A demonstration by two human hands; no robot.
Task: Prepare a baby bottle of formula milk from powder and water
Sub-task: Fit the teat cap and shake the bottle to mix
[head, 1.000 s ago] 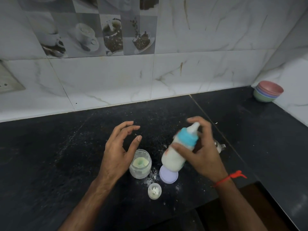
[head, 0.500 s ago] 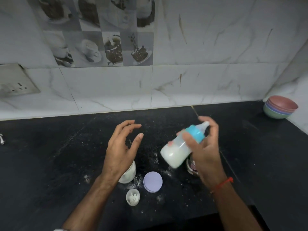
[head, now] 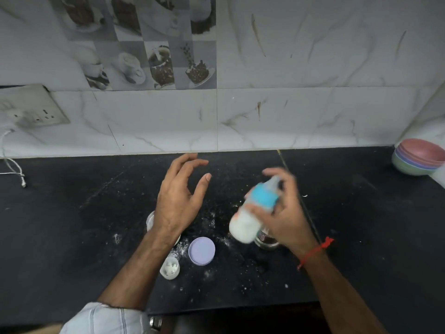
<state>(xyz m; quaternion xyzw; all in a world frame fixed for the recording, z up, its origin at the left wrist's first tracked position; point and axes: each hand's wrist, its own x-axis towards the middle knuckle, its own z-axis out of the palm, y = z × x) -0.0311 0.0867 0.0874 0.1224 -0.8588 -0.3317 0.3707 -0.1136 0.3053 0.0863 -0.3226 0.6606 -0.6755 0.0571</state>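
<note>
The baby bottle (head: 250,214) is up off the black surface (head: 72,213), blurred, tilted with its long axis running from the milky base at lower left to the blue collar and teat at upper right, pointing away toward the tiled wall. The right hand (head: 284,213) wraps it around the collar, red thread at the wrist. The left hand (head: 179,198) hovers empty, fingers spread and curled, above a jar (head: 150,220), with a lilac lid (head: 201,250) and small white cap (head: 170,268) just beside.

Stacked pastel bowls (head: 420,160) sit at the black counter's (head: 72,225) far corner, below a wall socket (head: 33,112).
</note>
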